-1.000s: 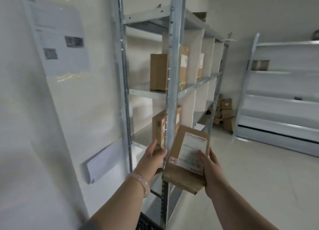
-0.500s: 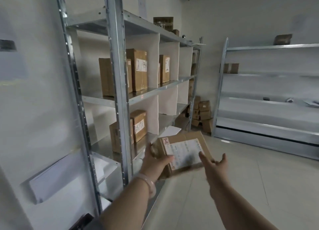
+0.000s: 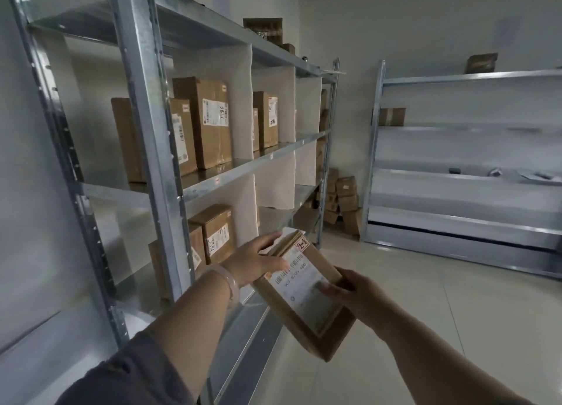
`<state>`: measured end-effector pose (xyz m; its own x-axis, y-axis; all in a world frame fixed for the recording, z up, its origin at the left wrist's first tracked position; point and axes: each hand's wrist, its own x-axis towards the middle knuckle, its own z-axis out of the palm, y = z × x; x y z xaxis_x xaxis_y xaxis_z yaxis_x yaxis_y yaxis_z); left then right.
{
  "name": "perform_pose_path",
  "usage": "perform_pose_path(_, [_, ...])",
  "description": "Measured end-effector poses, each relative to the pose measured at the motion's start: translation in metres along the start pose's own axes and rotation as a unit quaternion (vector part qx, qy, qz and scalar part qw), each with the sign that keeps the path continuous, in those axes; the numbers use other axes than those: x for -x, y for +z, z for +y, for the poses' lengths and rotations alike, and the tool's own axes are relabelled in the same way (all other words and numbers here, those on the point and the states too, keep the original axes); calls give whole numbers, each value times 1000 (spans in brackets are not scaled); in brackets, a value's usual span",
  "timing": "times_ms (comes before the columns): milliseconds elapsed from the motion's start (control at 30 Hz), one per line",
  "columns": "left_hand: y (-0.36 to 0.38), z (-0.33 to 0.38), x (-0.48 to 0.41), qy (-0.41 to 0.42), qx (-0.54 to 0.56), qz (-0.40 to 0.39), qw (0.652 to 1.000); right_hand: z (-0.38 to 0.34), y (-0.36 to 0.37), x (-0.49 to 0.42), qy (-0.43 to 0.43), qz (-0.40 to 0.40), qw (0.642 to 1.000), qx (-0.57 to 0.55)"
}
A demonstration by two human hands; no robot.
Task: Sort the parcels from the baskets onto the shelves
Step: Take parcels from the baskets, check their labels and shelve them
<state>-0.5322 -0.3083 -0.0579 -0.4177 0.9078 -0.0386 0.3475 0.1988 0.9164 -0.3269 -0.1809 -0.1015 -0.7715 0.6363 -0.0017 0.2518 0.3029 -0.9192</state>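
In front of the rack (image 3: 143, 137), held low: left hand (image 3: 255, 260), fingers (image 3: 270, 239) nearly straight along the far edge of the parcel (image 3: 304, 301), thumb pressed on its face, so a pinch. Right hand (image 3: 360, 295) clamps the near-right side, thumb on the label (image 3: 292, 280), fingers hidden underneath. The parcel is in the air between both hands, tilted, label side up, touching no shelf. Judgement: it is turned this way to read the red-edged tag (image 3: 302, 244), which looks like "2-2". The boxes (image 3: 213, 122) on the rack stand upright with labels facing the aisle, probably so codes read at a glance. Next: find the matching bay.
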Motion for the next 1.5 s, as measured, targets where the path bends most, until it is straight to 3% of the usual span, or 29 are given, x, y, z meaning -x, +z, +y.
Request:
perform_pose_path(167, [16, 6, -69, 41, 47, 197, 978, 6, -12, -56, -4, 98, 982, -164])
perform_pose_path(300, [57, 1, -121, 25, 163, 141, 976, 17, -22, -100, -5, 185, 952, -244])
perform_pose_path(400, [84, -2, -158, 53, 164, 125, 977, 29, -34, -132, -18, 199, 952, -231])
perform_pose_path(567, [93, 6, -227, 62, 124, 131, 982, 53, -81, -201, -37, 158, 971, -174])
perform_pose_path(933, [103, 18, -395, 47, 157, 231, 959, 75, -188, -380, -84, 34, 975, -201])
perform_pose_path(1267, [60, -18, -484, 3, 146, 322, 936, 97, -165, -526, -116, -39, 979, -163])
perform_pose_path(1500, [6, -45, -554, -14, 140, 344, 929, 93, -139, -628, -130, -72, 980, -130])
